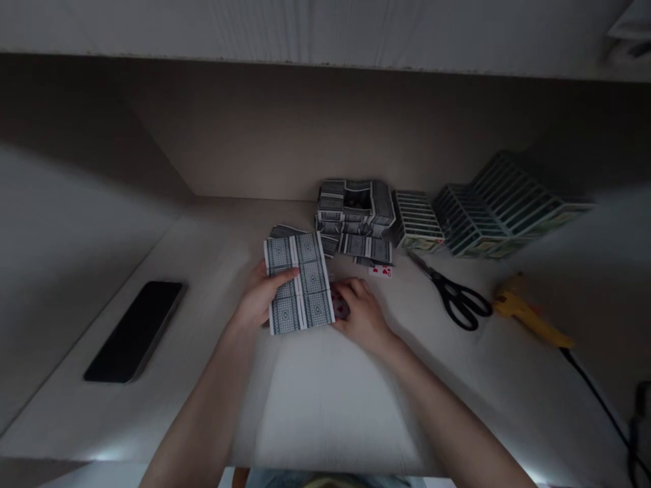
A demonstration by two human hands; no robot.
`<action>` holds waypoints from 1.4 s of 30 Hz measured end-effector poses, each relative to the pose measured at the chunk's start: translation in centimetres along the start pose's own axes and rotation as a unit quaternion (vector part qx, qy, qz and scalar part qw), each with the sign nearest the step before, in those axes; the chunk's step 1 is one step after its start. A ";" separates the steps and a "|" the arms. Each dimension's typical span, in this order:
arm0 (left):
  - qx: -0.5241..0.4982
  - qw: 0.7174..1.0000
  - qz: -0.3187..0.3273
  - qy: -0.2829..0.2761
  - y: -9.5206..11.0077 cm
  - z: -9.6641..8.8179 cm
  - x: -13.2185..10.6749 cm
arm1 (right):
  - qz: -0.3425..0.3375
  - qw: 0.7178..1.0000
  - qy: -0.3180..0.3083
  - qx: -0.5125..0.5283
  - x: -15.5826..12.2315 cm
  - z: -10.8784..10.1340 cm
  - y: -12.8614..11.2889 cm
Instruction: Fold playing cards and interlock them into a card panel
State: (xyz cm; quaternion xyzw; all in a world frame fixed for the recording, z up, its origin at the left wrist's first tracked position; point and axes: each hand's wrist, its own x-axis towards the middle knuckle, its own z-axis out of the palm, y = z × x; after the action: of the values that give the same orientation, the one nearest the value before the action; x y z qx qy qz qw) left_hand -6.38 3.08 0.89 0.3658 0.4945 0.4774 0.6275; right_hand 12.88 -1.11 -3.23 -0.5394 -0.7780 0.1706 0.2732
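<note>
White tabletop [325, 407] under a low shelf, things mostly along the back edge. Right of centre at the back, two lattice-like playing-card structures [501, 203] and a smaller one [420, 220]; left of them, a hollow stacked card build [356, 210] with loose grey-backed cards [366, 247] lying against its front. Black smartphone [133, 332] lies face-up near the left edge; black-handled scissors [452, 298] and a yellow hot glue gun [529, 315] sit right, its black cord [600, 400] running off the right edge. Mid-table, just in front of the build, a card panel [300, 285] is held by both hands: left hand [262, 295] pinches its left side, thumb on top; right hand [361, 312] curls at its right edge, grip unclear, fingers partly hidden. Face-up heart card [380, 271] lies close by. Risks: the panel slipping from the one-sided pinch, or an elbow or card edge knocking the build, which looks loosely stacked.
</note>
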 end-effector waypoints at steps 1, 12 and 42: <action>0.000 1.000 -0.002 -0.002 0.0 0.0 0.0 | -0.004 1.000 0.011 0.010 0.0 0.0 0.2; 0.013 0.999 -0.038 -0.009 0.0 -0.7 0.7 | 0.113 0.960 0.162 0.196 1.1 -0.5 2.4; 0.062 0.990 -0.084 -0.099 -0.7 0.7 0.2 | 0.203 0.764 0.168 0.589 1.8 -1.5 3.1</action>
State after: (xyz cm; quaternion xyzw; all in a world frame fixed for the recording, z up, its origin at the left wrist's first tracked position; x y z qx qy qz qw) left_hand -5.52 3.06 0.34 0.4066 0.4877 0.3532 0.6871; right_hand 15.63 1.60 -3.33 -0.4379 -0.3386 0.5534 0.6224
